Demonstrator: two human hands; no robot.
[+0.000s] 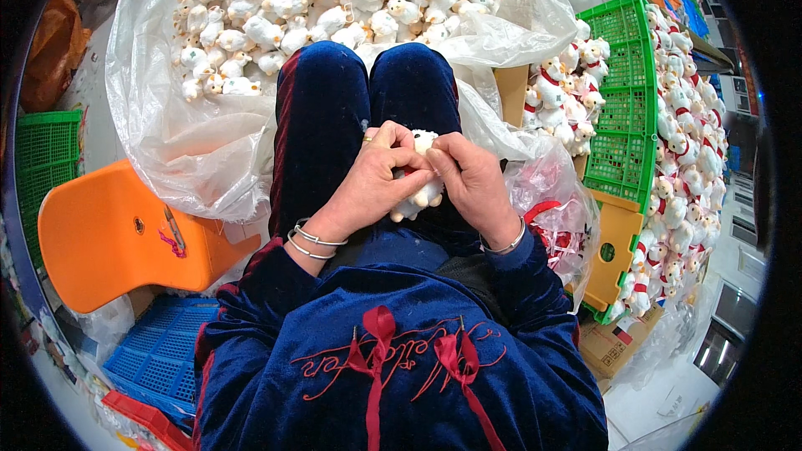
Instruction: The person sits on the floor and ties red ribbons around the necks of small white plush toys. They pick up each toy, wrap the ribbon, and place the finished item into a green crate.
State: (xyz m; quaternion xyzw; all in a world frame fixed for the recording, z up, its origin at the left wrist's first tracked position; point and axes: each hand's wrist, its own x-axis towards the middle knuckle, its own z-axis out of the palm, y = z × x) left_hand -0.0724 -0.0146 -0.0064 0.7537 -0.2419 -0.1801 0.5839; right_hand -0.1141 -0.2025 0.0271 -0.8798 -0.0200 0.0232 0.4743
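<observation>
Above my lap I hold a small white plush animal point(428, 194) between both hands. My left hand point(374, 174) is closed on its left side, thumb and fingers pinched at its neck. From the other side my right hand point(474, 182) grips it near the head, with thumb and forefinger pressed together. A bit of red shows at the toy's neck, mostly covered by my fingers. Just right of my lap, a clear plastic bag point(541, 175) holds red strips point(561, 244).
Ahead, a big translucent sack point(146, 75) holds many white plush toys point(284, 4). On the left stand an orange stool point(92, 234) with scissors-like tool on it and a blue crate point(163, 342). Right, a green crate point(618, 92) stands beside heaped toys with red scarves point(681, 142).
</observation>
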